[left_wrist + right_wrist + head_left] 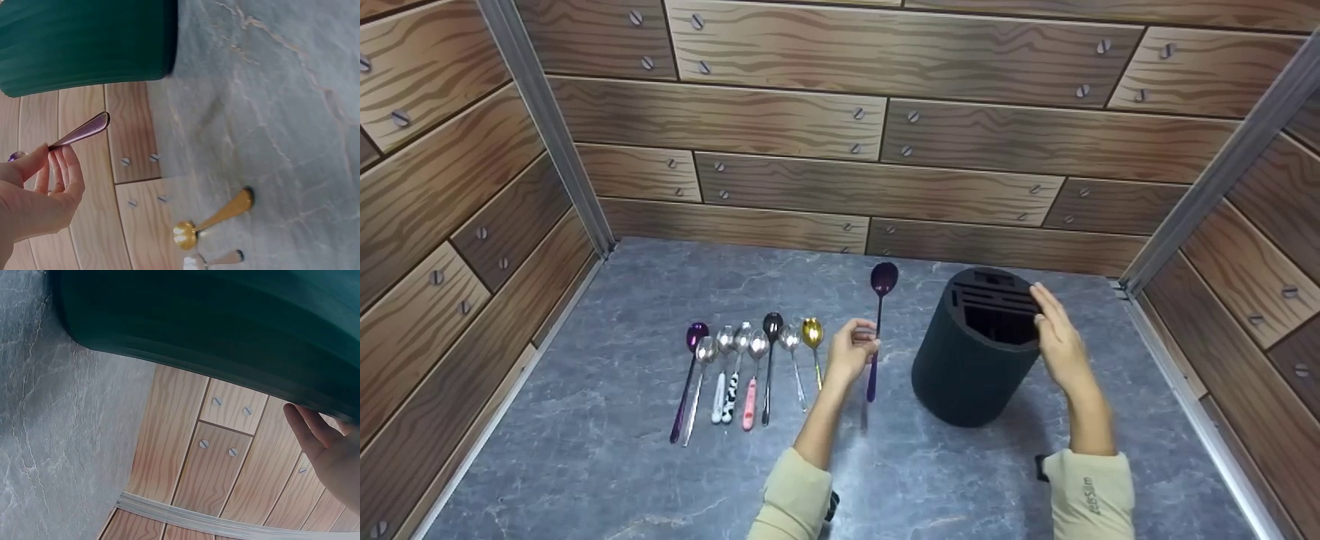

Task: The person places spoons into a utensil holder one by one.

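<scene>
My left hand (851, 351) pinches a long purple spoon (884, 279) by its handle between thumb and fingers, bowl up, handle end pointing down over the table. In the left wrist view the flat purple handle end sticks out past the fingertips. To its right stands a dark green knife block (971, 375), an oval holder with slots and a wide opening in its black top. My right hand (1061, 349) rests with fairly straight fingers against the block's right side at the top rim; the right wrist view shows its fingers (304, 433) along the green wall.
Left of the hands, several spoons lie in a row on the grey marbled table (607, 375), among them a gold spoon (812, 332), a black spoon (772, 326), a pink-handled spoon (750, 405) and another purple spoon (697, 337). Wood-patterned walls (780, 127) enclose the table on three sides.
</scene>
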The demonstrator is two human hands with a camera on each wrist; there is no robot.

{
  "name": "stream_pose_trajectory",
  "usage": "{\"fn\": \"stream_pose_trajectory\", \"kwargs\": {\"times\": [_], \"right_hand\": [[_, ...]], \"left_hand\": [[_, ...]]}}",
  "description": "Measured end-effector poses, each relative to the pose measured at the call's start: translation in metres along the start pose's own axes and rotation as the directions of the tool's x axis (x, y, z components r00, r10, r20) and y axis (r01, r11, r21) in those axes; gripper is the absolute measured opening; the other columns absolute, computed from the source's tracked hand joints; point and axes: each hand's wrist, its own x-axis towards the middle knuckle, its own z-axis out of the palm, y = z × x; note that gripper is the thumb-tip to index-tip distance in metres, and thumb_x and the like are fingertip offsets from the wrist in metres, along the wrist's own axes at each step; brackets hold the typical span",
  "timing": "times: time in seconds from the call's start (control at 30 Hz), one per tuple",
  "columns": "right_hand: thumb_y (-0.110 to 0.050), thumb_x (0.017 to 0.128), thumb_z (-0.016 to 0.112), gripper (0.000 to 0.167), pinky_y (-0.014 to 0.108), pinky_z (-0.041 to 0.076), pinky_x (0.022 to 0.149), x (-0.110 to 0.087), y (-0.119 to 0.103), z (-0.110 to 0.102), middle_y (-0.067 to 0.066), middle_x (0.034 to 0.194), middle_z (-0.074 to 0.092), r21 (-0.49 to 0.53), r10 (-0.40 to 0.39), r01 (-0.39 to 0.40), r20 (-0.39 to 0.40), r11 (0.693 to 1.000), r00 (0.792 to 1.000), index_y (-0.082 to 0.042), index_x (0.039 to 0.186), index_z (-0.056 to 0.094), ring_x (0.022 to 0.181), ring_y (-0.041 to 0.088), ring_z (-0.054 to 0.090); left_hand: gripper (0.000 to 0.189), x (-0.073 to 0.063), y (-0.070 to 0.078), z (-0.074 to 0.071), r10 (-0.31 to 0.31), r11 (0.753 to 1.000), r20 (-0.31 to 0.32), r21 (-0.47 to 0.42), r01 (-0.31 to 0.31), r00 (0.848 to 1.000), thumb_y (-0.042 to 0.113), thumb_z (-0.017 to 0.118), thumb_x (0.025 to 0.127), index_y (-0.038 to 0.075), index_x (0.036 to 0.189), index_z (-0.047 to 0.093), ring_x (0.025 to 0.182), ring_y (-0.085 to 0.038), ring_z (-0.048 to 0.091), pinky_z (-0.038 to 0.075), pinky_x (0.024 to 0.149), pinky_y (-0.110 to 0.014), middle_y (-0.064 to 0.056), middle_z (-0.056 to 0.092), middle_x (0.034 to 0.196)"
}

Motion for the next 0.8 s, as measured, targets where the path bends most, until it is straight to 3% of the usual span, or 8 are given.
{"fn": "stream_pose_trajectory", "kwargs": {"times": [0.23, 0.4, 0.8], "right_hand": [[-0.008, 0.097, 0.033, 0.041, 0.050, 0.016, 0.105, -0.001, -0.002, -0.001, 0.017, 0.144, 0.029, 0.009, 0.005, -0.005, 0.005, 1.000, 1.000, 0.003, 0.137, 0.037, 0.132, 0.031, 0.022], [-0.011, 0.099, 0.031, 0.042, 0.050, 0.014, 0.106, -0.002, -0.003, -0.001, 0.015, 0.146, 0.026, 0.025, 0.020, -0.021, 0.025, 0.999, 0.999, 0.002, 0.138, 0.035, 0.133, 0.031, 0.018], [-0.010, 0.098, 0.031, 0.042, 0.050, 0.014, 0.105, -0.002, -0.003, -0.001, 0.014, 0.146, 0.027, 0.015, 0.026, -0.026, 0.017, 1.000, 1.000, 0.002, 0.138, 0.035, 0.133, 0.032, 0.019]], "left_hand": [[0.019, -0.006, 0.021, 0.003, 0.044, 0.999, -0.022, 0.012, -0.044, 0.999, -0.011, 0.063, 0.078, -0.003, 0.095, 0.059, 0.067, -0.014, 0.058, 0.051, 0.057, -0.028, -0.009, 0.060, 0.079], [0.021, -0.008, 0.032, 0.005, 0.099, 0.995, -0.037, 0.024, -0.098, 0.994, -0.011, 0.063, 0.077, -0.003, 0.096, 0.060, 0.073, -0.021, 0.061, 0.050, 0.062, -0.027, -0.014, 0.063, 0.084], [0.020, -0.008, 0.059, 0.015, 0.232, 0.972, -0.059, 0.065, -0.228, 0.971, -0.009, 0.064, 0.079, 0.000, 0.097, 0.061, 0.077, -0.017, 0.061, 0.049, 0.072, -0.026, -0.008, 0.065, 0.086]]}}
